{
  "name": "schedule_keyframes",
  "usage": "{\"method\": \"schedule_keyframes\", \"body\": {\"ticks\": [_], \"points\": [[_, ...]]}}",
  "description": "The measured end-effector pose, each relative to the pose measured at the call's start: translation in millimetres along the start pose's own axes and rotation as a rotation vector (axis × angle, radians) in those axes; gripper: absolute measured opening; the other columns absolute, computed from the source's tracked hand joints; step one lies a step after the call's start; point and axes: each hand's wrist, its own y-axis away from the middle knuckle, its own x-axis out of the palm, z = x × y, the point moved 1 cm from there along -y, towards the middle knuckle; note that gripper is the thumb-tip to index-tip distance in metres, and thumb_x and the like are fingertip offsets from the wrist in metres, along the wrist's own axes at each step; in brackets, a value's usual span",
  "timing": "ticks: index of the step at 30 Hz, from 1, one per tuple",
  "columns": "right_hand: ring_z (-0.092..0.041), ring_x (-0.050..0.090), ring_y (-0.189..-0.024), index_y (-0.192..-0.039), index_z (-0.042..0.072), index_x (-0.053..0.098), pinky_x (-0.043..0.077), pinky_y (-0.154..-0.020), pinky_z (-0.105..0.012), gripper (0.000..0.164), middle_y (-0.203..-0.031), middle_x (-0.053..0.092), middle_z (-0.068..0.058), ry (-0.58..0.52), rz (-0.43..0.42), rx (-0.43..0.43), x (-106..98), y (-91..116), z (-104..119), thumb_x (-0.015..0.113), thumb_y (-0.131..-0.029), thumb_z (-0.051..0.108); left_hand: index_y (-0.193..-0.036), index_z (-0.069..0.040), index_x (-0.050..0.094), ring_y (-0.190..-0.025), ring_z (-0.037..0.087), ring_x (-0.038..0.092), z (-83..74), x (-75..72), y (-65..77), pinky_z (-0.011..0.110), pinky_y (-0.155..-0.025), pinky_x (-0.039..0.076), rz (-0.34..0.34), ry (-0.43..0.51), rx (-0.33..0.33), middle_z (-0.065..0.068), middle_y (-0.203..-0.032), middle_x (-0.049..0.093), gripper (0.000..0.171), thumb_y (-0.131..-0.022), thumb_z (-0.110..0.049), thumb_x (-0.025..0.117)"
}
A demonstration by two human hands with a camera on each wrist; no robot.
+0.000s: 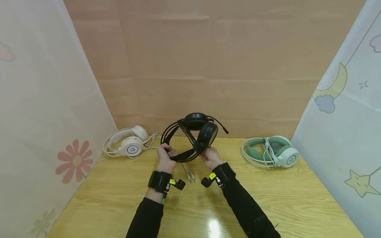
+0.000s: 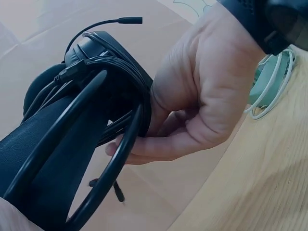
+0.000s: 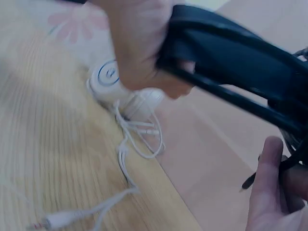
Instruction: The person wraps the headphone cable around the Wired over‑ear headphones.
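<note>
A black headset (image 1: 194, 124) with a thin boom microphone (image 1: 221, 126) is held up over the table between both hands. My left hand (image 1: 166, 158) grips its headband, seen in the right wrist view as a padded strap (image 3: 231, 55) with thin outer rails. Near the lower ear cup (image 1: 207, 134), my right hand (image 1: 211, 158) holds the headset, fingers curled at the end of the rail in the left wrist view. A bundled black cable (image 2: 108, 62) lies across the ear cup there. Part of the right fingers is hidden behind the headset.
White headphones (image 1: 132, 147) lie at the back left of the wooden table (image 1: 113, 201). Their white cable runs toward the middle, ending in plugs (image 1: 190, 177). Green and white headphones (image 1: 288, 158) with a coiled cable lie at the back right. Paper-covered walls (image 1: 208, 66) enclose the table.
</note>
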Motion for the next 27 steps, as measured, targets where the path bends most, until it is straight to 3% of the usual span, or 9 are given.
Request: {"method": "schedule_keyframes", "body": {"ticks": [4,7,13,17,20,23,25,27], "points": [[-0.01,0.069,-0.079,-0.094,0.01,0.061,0.056,-0.076,-0.021,0.025,-0.086,0.066,-0.002,-0.226,0.053,0.108,1.2,2.0,3.0,0.039,-0.103,0.004,-0.053,-0.017,0.033,-0.036,0.008,0.024,1.8,-0.8,-1.1,0.018,-0.04,0.023,-0.008,-0.004,0.006,-0.006,-0.047,0.025,0.031,-0.079,-0.001,0.034],[-0.011,0.069,-0.078,-0.088,0.011,0.062,0.057,-0.075,-0.021,0.027,-0.086,0.066,-0.002,-0.296,0.073,0.153,0.2,3.2,3.7,0.039,-0.102,0.005,-0.053,-0.017,0.034,-0.036,0.007,0.023,3.3,-1.2,-2.4,0.018,-0.039,0.021,-0.027,-0.005,0.015,-0.006,-0.047,0.024,0.029,-0.077,-0.001,0.035],[-0.013,0.067,-0.084,-0.098,0.006,0.055,0.056,-0.079,-0.024,0.025,-0.09,0.063,-0.005,-0.274,0.081,0.139,-5.3,6.5,2.3,0.033,-0.102,-0.004,-0.058,-0.019,0.027,-0.041,0.006,0.018,6.1,-2.4,-4.6,0.018,-0.042,0.017,-0.084,-0.056,0.071,-0.006,-0.051,0.02,0.026,-0.075,-0.001,0.035],[-0.017,0.068,-0.091,-0.103,0.004,0.052,0.054,-0.086,-0.028,0.028,-0.094,0.064,-0.008,-0.292,0.099,0.132,-11.0,10.8,1.3,0.024,-0.1,-0.002,-0.062,-0.018,0.024,-0.046,0.008,0.013,7.8,-3.2,-6.2,0.019,-0.047,0.014,-0.119,-0.073,0.1,-0.006,-0.054,0.016,0.025,-0.075,0.0,0.035],[-0.019,0.067,-0.092,-0.087,0.007,0.051,0.053,-0.092,-0.032,0.031,-0.085,0.062,-0.006,-0.316,0.136,0.131,-14.8,13.5,2.3,0.021,-0.096,0.003,-0.066,-0.017,0.023,-0.047,0.009,0.013,8.1,-3.8,-7.1,0.02,-0.048,0.014,-0.132,-0.088,0.115,-0.005,-0.055,0.016,0.024,-0.076,0.0,0.036],[-0.016,0.059,-0.083,-0.069,0.013,0.041,0.05,-0.098,-0.034,0.03,-0.073,0.049,0.0,-0.3,0.224,0.122,-18.2,15.2,5.4,0.021,-0.09,0.006,-0.067,-0.017,0.026,-0.046,0.009,0.018,7.7,-4.3,-7.9,0.02,-0.048,0.016,-0.144,-0.099,0.126,-0.005,-0.055,0.02,0.022,-0.077,-0.001,0.038],[-0.016,0.052,-0.082,-0.066,0.015,0.035,0.047,-0.101,-0.034,0.029,-0.073,0.04,0.001,-0.283,0.297,0.119,-20.7,15.7,7.6,0.021,-0.09,0.009,-0.066,-0.016,0.028,-0.045,0.009,0.02,7.3,-4.6,-7.7,0.021,-0.048,0.017,-0.145,-0.118,0.134,-0.005,-0.055,0.021,0.022,-0.078,-0.001,0.039],[-0.017,0.048,-0.087,-0.071,0.015,0.043,0.043,-0.104,-0.035,0.029,-0.079,0.04,-0.001,-0.263,0.365,0.123,-24.0,16.4,9.2,0.023,-0.093,0.013,-0.065,-0.016,0.032,-0.046,0.009,0.02,7.1,-5.2,-6.9,0.022,-0.049,0.017,-0.153,-0.143,0.134,-0.005,-0.055,0.022,0.021,-0.078,-0.002,0.041]]}}
